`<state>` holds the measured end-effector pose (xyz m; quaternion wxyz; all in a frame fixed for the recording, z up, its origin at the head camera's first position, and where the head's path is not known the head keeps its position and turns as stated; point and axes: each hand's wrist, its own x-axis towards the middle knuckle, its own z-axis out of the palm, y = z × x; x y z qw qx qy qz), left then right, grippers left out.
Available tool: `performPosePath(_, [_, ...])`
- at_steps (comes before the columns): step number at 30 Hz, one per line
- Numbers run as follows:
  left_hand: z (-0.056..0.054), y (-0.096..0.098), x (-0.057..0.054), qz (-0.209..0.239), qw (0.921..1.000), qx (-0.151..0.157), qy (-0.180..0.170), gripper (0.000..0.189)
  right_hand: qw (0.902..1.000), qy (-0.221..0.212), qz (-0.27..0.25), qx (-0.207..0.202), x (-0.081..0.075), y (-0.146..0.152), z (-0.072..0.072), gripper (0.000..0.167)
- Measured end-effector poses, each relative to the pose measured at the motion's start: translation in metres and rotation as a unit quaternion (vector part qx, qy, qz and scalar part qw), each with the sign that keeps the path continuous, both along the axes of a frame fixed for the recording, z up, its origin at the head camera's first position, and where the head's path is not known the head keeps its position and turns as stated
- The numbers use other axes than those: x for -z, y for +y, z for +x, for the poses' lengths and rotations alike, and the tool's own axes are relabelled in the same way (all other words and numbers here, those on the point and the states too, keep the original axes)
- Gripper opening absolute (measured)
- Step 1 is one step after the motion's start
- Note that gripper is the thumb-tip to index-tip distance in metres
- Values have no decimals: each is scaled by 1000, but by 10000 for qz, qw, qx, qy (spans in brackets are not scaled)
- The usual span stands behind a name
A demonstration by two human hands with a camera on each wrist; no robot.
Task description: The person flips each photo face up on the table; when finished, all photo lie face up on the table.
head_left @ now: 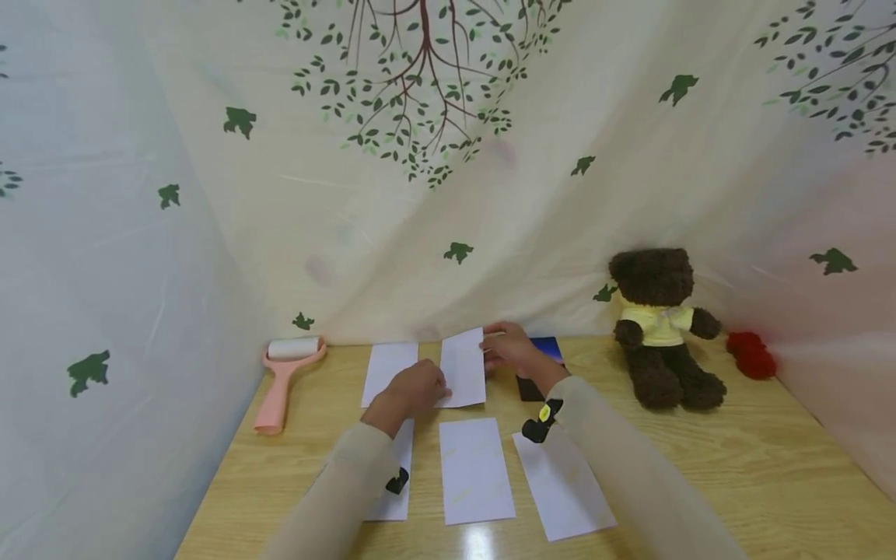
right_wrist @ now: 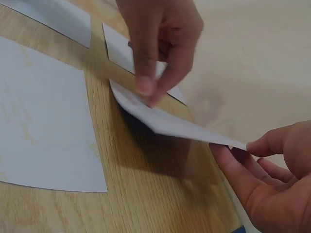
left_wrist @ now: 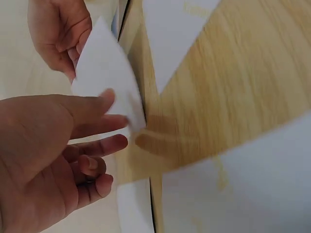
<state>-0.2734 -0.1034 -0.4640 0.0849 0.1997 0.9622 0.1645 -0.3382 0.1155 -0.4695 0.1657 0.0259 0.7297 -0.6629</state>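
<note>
The right hand (head_left: 514, 348) pinches the right edge of a white card (head_left: 465, 365) between thumb and fingers, holding it tilted above the worktop (head_left: 763, 467). The left hand (head_left: 413, 387) is at the card's opposite end; whether its grip pinches or only touches, I cannot tell. Just beyond the right hand, a dark card (head_left: 548, 348) shows a blue-and-black face. Four other white cards (head_left: 477, 470) already lie flat. The handling looks partway along: the raised card is not yet laid down, and the flat four seem left as they are.
</note>
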Motion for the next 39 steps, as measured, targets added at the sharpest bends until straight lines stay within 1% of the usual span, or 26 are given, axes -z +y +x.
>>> performPosePath(3, [-2, 11, 2, 402, 9990, -173, -79, 33, 9998, 47, -124, 117, -2, 0, 4, 47])
performPosePath(5, [-1, 18, 2, 645, 9976, -232, -80, 43, 9995, 32, -204, 218, -4, 0, 6, 46])
performPosePath(7, [1, 25, 0, 862, 9958, -307, -66, 51, 9991, 2, -258, 324, -5, 0, 8, 44])
performPosePath(9, [3, 30, -5, 954, 9948, -366, 22, 56, 9987, -8, -322, 405, -7, 0, 9, 43])
performPosePath(13, [7, 37, -15, 1000, 9937, -468, 184, 53, 9978, 64, -497, 434, -11, -1, 11, 43])
performPosePath(16, [8, 39, -21, 1083, 9923, -580, 176, 48, 9975, 131, -603, 331, -15, -4, 12, 43])
performPosePath(18, [8, 38, -25, 1281, 9896, -640, 115, 45, 9973, 154, -672, 262, -18, -5, 13, 43])
performPosePath(21, [6, 35, -28, 1708, 9825, -731, 117, 41, 9969, 186, -732, 226, -22, -8, 16, 44])
performPosePath(24, [2, 31, -29, 2285, 9704, -772, 91, 34, 9968, 203, -749, 179, -24, -9, 18, 45])
performPosePath(26, [0, 28, -28, 2593, 9624, -802, 53, 32, 9973, 253, -677, 91, -23, -11, 18, 44])
performPosePath(28, [-1, 26, -26, 2780, 9572, -802, 74, 29, 9978, 389, -528, -60, -19, -12, 17, 44])
performPosePath(30, [-2, 24, -23, 2816, 9557, -849, 86, 27, 9976, 581, -297, -226, -14, -13, 18, 44])
performPosePath(31, [-3, 23, -22, 2791, 9563, -866, 94, 26, 9968, 703, -176, -326, -11, -14, 18, 44])
performPosePath(34, [-3, 18, -17, 2480, 9636, -993, 45, 22, 9928, 986, 320, -606, -3, -16, 19, 43])
performPosePath(37, [-2, 13, -13, 1945, 9738, -1171, -102, 21, 9876, 1038, 746, -915, 3, -19, 20, 43])
performPosePath(39, [-2, 10, -11, 1600, 9785, -1289, -188, 23, 9799, 1118, 1218, -1114, 6, -19, 21, 42])
